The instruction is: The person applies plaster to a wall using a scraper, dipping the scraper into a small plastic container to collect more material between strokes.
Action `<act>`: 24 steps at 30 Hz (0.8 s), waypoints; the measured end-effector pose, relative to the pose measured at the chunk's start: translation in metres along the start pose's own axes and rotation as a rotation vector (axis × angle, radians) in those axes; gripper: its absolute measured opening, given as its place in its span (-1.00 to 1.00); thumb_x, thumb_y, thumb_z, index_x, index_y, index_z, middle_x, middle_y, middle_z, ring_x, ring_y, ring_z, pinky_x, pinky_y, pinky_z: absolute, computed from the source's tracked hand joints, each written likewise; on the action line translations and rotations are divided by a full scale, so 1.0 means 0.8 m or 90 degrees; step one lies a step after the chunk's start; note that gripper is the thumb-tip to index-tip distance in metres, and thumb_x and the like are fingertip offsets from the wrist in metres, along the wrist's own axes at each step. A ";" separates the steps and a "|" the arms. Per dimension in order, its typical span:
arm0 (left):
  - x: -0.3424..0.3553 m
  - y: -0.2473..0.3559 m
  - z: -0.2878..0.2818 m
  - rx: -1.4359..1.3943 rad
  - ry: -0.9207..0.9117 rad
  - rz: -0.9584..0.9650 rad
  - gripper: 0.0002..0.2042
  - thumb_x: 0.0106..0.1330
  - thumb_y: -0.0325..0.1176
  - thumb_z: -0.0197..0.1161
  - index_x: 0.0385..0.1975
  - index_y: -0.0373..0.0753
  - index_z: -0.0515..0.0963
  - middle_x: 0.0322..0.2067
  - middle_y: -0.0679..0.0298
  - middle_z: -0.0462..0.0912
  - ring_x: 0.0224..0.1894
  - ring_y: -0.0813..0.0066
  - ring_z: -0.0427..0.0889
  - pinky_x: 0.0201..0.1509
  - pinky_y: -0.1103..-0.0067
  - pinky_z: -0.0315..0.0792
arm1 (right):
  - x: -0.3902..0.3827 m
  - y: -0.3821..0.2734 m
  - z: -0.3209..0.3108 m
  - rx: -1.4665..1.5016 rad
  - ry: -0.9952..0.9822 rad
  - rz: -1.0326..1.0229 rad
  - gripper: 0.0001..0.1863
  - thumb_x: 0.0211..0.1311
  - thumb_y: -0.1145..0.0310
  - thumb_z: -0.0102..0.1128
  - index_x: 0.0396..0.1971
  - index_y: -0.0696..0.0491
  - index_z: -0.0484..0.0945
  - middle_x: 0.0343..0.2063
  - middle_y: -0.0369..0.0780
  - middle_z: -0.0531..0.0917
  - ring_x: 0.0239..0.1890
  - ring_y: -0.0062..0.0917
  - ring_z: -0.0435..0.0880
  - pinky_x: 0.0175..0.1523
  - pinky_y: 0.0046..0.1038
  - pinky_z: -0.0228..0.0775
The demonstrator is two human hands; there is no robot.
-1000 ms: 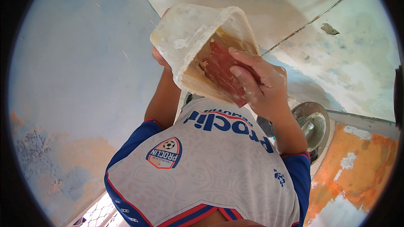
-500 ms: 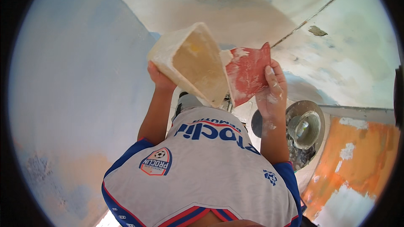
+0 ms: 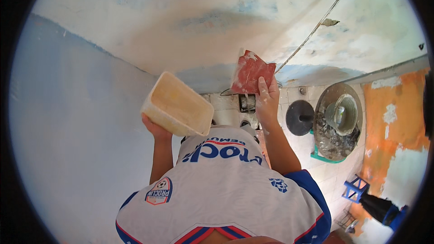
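Note:
In my left hand (image 3: 156, 127) is a cream rectangular plastic tub (image 3: 177, 104), gripped by its outer side and tilted so its hollow inside shows. Pale residue coats its inner walls. My right hand (image 3: 268, 97) pinches a flat red putty spreader (image 3: 251, 73), thumb on the near face. White filler smears the spreader, with a thicker bit at its upper left corner. Tub and spreader are apart, held up in front of a patchy wall (image 3: 217, 31). White smudges mark my right fingers and wrist.
On the right, a round board (image 3: 323, 101) with a grey bucket (image 3: 346, 119) rests over a green stand (image 3: 316, 153). Beside it is a dark round lid-like object (image 3: 299, 117). A blue stool-like frame (image 3: 356, 189) stands lower right. A cable (image 3: 316, 25) runs along the wall.
The spreader has come away from the tub's rim. My left hand has lowered the tub to the left. The view has shifted, showing more floor and the board on the right.

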State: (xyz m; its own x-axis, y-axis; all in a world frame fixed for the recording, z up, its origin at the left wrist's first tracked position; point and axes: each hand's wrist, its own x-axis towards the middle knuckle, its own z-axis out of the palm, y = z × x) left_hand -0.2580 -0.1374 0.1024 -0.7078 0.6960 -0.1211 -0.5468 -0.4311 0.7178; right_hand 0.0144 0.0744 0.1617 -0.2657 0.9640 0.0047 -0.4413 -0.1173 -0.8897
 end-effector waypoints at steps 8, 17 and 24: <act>0.026 0.065 -0.043 0.001 -0.064 0.023 -0.18 0.49 0.41 -0.17 0.50 -0.14 0.27 0.46 0.15 0.37 0.46 0.09 0.40 0.49 0.17 0.37 | 0.056 0.092 0.098 -0.441 0.238 -0.494 -0.56 0.60 0.58 -0.07 0.39 0.35 0.39 0.32 0.13 0.55 0.40 -0.12 0.53 0.47 -0.24 0.36; -0.003 0.091 -0.066 -0.014 0.005 0.009 -0.20 0.50 0.41 -0.19 0.51 -0.08 0.27 0.48 0.19 0.34 0.48 0.10 0.37 0.48 0.14 0.38 | 0.165 0.175 0.135 -0.600 0.246 -0.718 -0.49 0.25 0.74 0.05 0.23 0.35 0.55 0.28 0.16 0.57 0.42 0.20 0.43 0.46 0.19 0.28; -0.011 0.088 -0.069 -0.015 0.005 -0.022 -0.20 0.50 0.40 -0.19 0.51 -0.09 0.28 0.46 0.18 0.36 0.46 0.10 0.40 0.47 0.14 0.40 | 0.111 0.178 0.127 -0.718 0.083 -0.641 -0.44 0.21 0.75 -0.02 0.27 0.31 0.53 0.33 0.13 0.54 0.43 0.19 0.42 0.48 0.12 0.29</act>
State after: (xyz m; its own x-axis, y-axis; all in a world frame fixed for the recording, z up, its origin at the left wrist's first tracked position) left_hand -0.3146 -0.2056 0.1161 -0.6918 0.7060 -0.1518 -0.5818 -0.4203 0.6963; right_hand -0.1590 0.1194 0.0814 -0.1610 0.5489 0.8202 0.4961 0.7635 -0.4135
